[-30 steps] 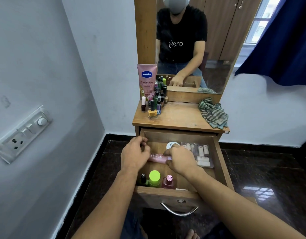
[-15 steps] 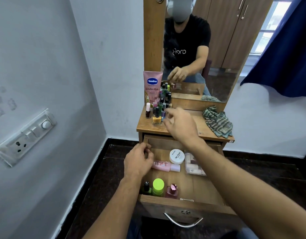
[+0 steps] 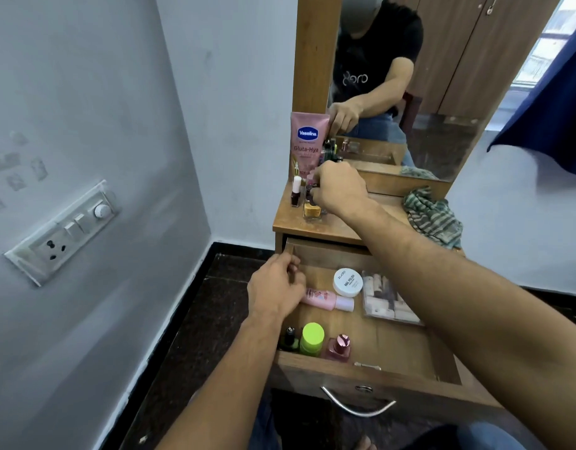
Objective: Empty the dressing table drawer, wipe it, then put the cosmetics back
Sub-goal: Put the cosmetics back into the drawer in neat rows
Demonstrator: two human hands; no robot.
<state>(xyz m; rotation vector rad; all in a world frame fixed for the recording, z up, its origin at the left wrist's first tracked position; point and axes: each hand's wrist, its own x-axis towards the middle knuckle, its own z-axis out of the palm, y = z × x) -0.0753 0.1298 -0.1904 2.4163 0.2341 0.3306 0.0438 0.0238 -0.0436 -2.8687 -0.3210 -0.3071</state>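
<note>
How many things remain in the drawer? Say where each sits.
7: white jar and clear box at the back; pink tube mid-left; dark bottle, green-capped bottle, pink bottle and small stick along the front. More may be hidden.

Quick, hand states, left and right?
Left hand: curled at the drawer wall; grip cannot be told.
Right hand: pinching a small bottle on the tabletop.

Matt wooden drawer (image 3: 371, 368), shiny metal handle (image 3: 358, 405), woven cloth (image 3: 432, 217).

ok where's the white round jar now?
Head view: white jar lies in the open drawer, behind the pink bottle, left of the clear case.
</note>
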